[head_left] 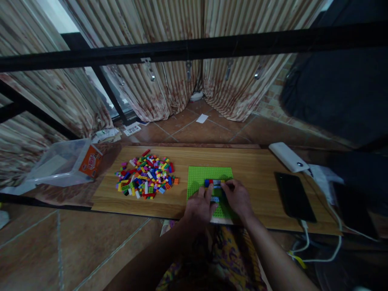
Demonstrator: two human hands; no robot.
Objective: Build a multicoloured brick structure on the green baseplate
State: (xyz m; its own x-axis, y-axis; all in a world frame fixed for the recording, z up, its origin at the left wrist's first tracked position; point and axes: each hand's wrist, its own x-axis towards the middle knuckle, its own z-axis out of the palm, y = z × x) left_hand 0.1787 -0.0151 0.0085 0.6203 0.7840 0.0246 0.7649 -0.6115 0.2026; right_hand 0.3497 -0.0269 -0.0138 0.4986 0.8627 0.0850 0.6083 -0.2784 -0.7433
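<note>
A green studded baseplate (195,173) lies on the wooden board in front of me. Near its middle is a row of toy bricks (209,182) in blue, red, pale blue and yellow. A light blue brick (215,199) sits nearer to me, between my hands. My left hand (198,205) rests over the plate's left part, fingers stretched toward the row and thumb apart. At the row's right end, my right hand (238,197) has thumb and fingertips pinched together. Whatever lies between those fingertips is hidden or too small to name.
Left on the wooden board (254,161) is a pile of mixed toy bricks (147,176). A clear plastic box (63,163) stands beyond the left end. To the right lie a white power bank (287,156), a black phone (294,197) and white cables (336,246). A dark metal bar (194,46) crosses ahead.
</note>
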